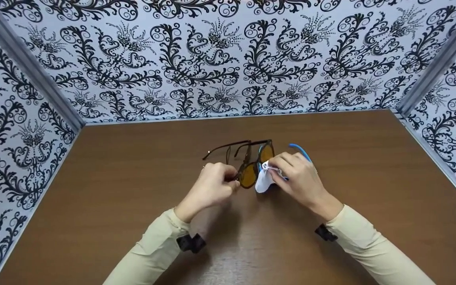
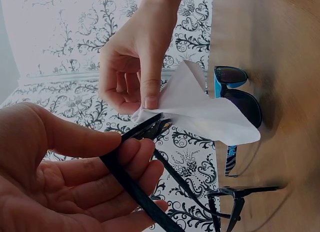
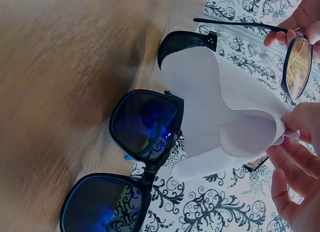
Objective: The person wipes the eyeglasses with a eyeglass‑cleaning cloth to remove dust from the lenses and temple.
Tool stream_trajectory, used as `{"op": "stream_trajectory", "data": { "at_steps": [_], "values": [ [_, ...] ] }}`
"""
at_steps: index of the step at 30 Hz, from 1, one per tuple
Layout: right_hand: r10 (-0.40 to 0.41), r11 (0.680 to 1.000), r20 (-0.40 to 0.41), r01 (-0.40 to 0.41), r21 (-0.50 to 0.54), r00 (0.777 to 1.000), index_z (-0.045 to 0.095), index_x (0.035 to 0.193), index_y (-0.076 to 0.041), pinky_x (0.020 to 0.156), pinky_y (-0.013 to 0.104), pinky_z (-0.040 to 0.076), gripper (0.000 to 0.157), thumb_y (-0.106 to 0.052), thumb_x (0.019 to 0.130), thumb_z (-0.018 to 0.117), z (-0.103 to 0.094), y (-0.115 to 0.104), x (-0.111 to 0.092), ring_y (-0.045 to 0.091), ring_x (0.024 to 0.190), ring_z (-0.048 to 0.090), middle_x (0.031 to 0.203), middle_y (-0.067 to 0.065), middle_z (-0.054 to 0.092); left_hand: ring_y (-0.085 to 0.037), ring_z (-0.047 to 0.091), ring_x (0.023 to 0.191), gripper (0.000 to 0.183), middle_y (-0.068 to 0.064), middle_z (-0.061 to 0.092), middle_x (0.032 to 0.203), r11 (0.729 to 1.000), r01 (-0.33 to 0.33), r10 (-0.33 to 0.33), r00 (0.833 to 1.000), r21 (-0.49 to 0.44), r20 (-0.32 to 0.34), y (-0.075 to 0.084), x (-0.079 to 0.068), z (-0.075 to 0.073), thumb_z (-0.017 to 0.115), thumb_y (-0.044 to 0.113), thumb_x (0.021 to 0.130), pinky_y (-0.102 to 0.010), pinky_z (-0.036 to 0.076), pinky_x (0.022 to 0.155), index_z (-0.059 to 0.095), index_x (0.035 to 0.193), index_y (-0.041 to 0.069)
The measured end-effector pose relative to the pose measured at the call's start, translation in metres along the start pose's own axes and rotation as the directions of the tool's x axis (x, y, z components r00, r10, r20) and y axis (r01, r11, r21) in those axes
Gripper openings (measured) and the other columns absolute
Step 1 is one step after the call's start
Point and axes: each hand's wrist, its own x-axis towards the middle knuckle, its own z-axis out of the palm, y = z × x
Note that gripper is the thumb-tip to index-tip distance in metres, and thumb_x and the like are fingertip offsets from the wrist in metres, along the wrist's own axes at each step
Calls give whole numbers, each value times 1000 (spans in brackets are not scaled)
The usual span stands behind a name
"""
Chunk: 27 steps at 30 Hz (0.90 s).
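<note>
My left hand (image 1: pixel 214 184) holds dark-framed glasses with amber lenses (image 1: pixel 247 176) by a temple near the hinge, above the table. In the left wrist view its thumb and fingers pinch the black temple (image 2: pixel 134 192). To the right, my right hand (image 1: pixel 301 176) pinches a gathered white cloth (image 1: pixel 265 182) between thumb and fingers. The cloth hangs down close to the amber lenses; whether it touches them I cannot tell. In the right wrist view the amber lens (image 3: pixel 298 66) is seen just beyond the cloth.
Black-and-blue sunglasses (image 3: pixel 147 124) stand on the wooden table (image 1: pixel 133 178) under my right hand, their blue temple (image 1: pixel 299 148) sticking out behind it. Another dark pair of glasses (image 2: pixel 237 192) lies nearby on the table. Patterned walls (image 1: pixel 220 51) rise at the back and sides.
</note>
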Motion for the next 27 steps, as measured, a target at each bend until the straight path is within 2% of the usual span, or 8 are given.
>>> {"op": "stream_trajectory", "data": {
  "at_steps": [9,15,23,27],
  "values": [
    [-21,1000,11,21,-14,1000,66,96,-4,71,35,45,16,-7,81,72,1,0,1,21,80,62,91,5,66,-7,42,54,13,8,49,57,1000,27,-27,999,-3,-18,1,-1,-1,63,0,76,-24,33,51,65,66,9],
    [-11,1000,1,11,9,1000,67,96,-3,70,37,45,17,-6,81,72,1,1,0,23,78,62,91,6,66,-8,46,54,14,7,55,59,1000,13,-13,999,-11,-48,2,1,-2,65,1,78,-25,37,52,66,68,9],
    [3,999,-13,-2,39,1000,66,95,-3,69,37,45,16,-4,81,71,3,1,0,22,77,63,91,6,67,-10,57,55,10,4,61,60,993,17,-29,994,-114,-104,4,2,-3,67,3,83,-26,44,56,67,74,7],
    [22,998,-29,-21,53,999,66,95,-4,69,36,45,16,-3,81,71,3,-1,1,22,78,62,92,6,67,-13,59,55,6,1,63,65,986,-6,-17,991,-168,-132,5,2,-2,67,1,84,-27,46,58,68,79,4]
  ]
}}
